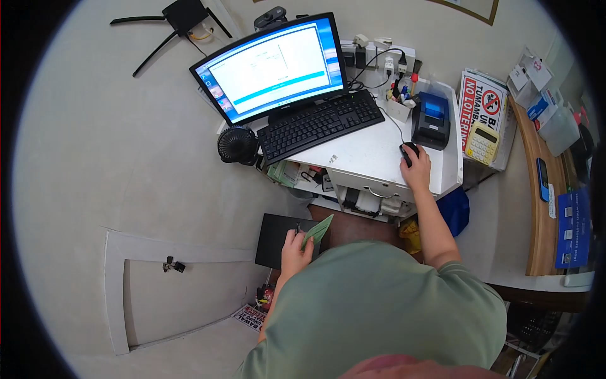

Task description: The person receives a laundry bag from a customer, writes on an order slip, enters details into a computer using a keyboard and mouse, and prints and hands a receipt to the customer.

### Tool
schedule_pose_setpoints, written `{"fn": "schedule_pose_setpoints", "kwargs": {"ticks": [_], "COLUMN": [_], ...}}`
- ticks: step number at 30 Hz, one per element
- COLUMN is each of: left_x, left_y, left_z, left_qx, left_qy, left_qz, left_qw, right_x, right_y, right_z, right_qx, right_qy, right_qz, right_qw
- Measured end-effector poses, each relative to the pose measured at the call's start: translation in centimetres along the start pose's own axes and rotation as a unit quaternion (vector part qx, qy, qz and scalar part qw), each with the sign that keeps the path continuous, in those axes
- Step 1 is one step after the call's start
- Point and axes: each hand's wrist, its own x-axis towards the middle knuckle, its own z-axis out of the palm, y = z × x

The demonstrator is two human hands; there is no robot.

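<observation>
My right hand (417, 169) rests over a black computer mouse (410, 153) at the right side of the white desk (361, 150), its fingers curled around it. My left hand (295, 254) is low, in front of a dark flat panel (273, 240). It grips green paper (317, 232), folded or stacked, by the near end. A small dark object, possibly a pen, sticks up by the left fingertips; its kind is unclear. A black keyboard (319, 126) lies before the lit monitor (271, 69). Right of the keyboard stands a black receipt printer (431, 120).
A small black fan (238, 144) is at the desk's left corner. Behind the printer is a pen holder (398, 108). A yellow calculator (483, 143) leans by a no-loitering sign (473, 95). On the right, a wooden counter (536, 221) bears a phone (542, 179).
</observation>
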Motion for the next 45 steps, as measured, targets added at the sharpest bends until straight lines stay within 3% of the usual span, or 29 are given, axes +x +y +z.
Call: {"fn": "schedule_pose_setpoints", "kwargs": {"ticks": [45], "left_x": [-0.4], "left_y": [-0.4], "left_z": [-0.6], "left_qx": [0.005], "left_qy": [0.004], "left_qz": [-0.016], "left_qw": [1.000], "right_x": [0.1], "right_y": [0.5], "right_z": [0.5], "right_qx": [0.000], "right_qy": [-0.010], "right_qz": [-0.023], "right_qw": [1.000]}}
